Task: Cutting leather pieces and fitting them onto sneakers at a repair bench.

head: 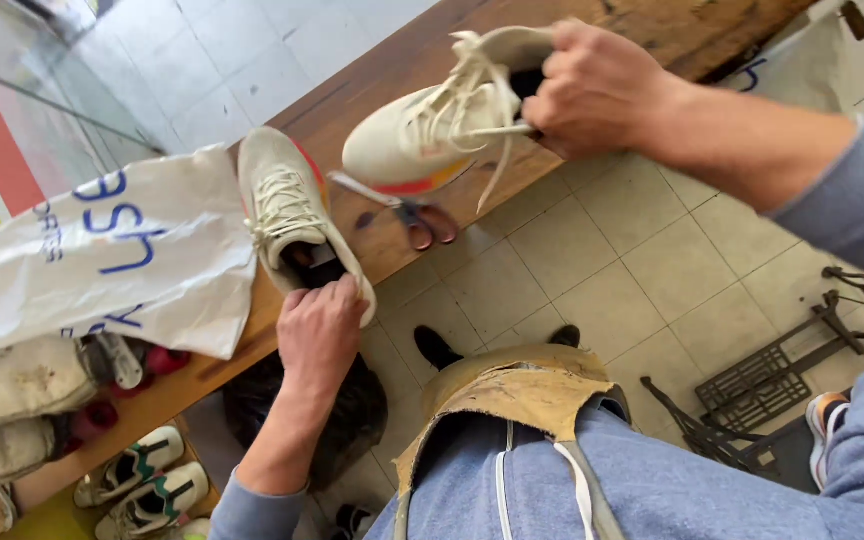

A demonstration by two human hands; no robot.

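Two cream sneakers occupy the frame's middle: on the wooden bench [392,70], beside a white bag [102,250] at left, one sneaker [287,210] lies with the left hand [320,330] gripping its heel; the right hand [597,90], upper centre, clamps the raised sneaker [432,130] above the scissors [417,215].
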